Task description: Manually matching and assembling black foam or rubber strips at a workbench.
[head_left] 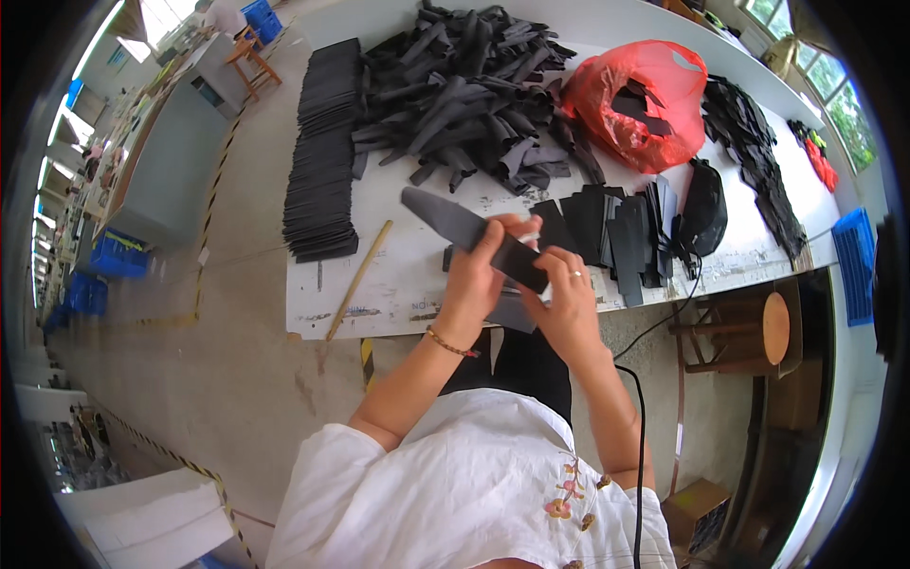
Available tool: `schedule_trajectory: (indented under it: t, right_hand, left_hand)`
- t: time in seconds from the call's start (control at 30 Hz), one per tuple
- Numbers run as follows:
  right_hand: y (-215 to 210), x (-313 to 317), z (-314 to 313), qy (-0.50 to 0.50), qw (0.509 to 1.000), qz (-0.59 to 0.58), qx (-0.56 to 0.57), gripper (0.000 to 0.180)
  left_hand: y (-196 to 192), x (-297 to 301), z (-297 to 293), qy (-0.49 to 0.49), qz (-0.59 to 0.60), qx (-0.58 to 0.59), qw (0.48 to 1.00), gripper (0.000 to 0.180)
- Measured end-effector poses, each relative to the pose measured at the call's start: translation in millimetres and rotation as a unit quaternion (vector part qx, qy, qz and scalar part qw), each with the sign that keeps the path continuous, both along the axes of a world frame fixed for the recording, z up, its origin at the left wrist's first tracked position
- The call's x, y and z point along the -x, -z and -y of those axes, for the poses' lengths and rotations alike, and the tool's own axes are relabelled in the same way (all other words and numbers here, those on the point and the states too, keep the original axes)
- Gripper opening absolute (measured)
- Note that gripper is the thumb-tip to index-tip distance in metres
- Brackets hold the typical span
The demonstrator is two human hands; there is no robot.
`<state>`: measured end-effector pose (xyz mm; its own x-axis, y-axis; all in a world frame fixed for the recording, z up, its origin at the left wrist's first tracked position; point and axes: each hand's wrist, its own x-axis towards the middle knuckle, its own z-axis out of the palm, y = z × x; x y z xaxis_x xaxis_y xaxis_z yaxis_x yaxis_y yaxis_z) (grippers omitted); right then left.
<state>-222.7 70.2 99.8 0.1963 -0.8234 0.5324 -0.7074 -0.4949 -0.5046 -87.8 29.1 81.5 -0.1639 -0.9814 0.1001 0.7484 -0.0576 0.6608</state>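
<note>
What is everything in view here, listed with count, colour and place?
black strip: one, dark grey-black, held in both hands over the table edge
loose pile of strips: many, black, table centre
stacked pieces: long row, black, table's left edge
plastic bag: one, red, right of the pile
wooden stick: one, tan, near table front
white table: one
stool: one, wooden, right
left hand: grips strip
right hand: grips strip, ring on finger
</note>
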Motion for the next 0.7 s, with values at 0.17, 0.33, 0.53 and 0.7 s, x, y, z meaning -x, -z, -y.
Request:
schedule_trajectory:
  t: [0.17,0.33,0.53,0.7]
  right_hand:
    - [3.9,-4.1,7.5,-0.058,0.998,0.021,-0.007,0.034]
    - [9.5,1.0,6.7,-0.062,0.998,0.029,-0.013,0.026]
    - [7.5,-0.7,10.4,-0.084,0.995,0.053,0.029,0.017]
    - [7.7,-2.1,12.5,-0.092,0.993,0.07,0.037,0.016]
  left_hand:
    - [11.3,11.4,-7.2,0.015,-0.05,-0.049,0.997,0.029]
    - [-5.1,0.4,-5.5,-0.014,-0.042,-0.091,0.995,0.032]
    - [-3.7,4.1,-1.6,-0.082,-0.078,-0.025,0.993,0.036]
    - [-1.6,8.5,-8.1,-0.076,-0.074,-0.026,0.994,0.034]
